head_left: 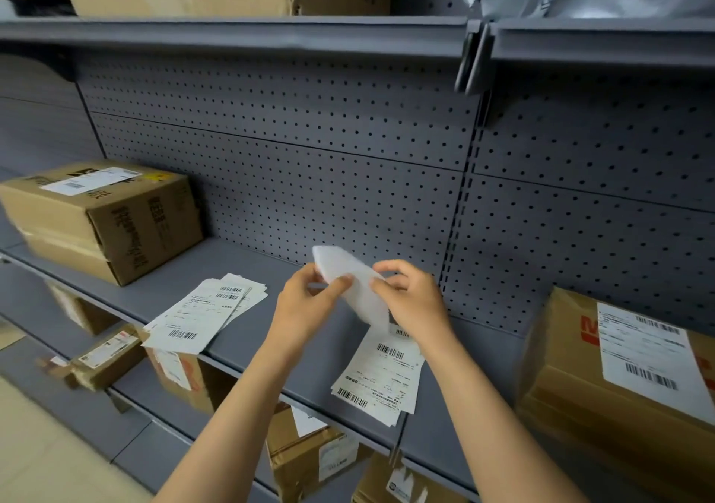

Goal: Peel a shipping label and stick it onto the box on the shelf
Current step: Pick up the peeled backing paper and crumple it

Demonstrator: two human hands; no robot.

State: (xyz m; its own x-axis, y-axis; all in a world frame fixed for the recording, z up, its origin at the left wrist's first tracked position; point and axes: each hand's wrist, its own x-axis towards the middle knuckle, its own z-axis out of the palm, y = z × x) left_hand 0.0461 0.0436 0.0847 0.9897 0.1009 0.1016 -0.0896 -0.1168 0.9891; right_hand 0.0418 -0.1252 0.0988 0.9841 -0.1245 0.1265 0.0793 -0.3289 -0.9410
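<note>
Both hands hold a white label sheet above the grey shelf; left hand pinches its left edge, right hand its right; label stacks lie below; a labelled box stands at right

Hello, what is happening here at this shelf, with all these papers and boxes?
A person stands at a grey shelf and holds one white label sheet in both hands, the left hand and the right hand, pinching its edges as if to peel it. Two piles of printed labels lie on the shelf, one to the left and one just under the hands. Cardboard boxes stand at the left and right, both already labelled.
</note>
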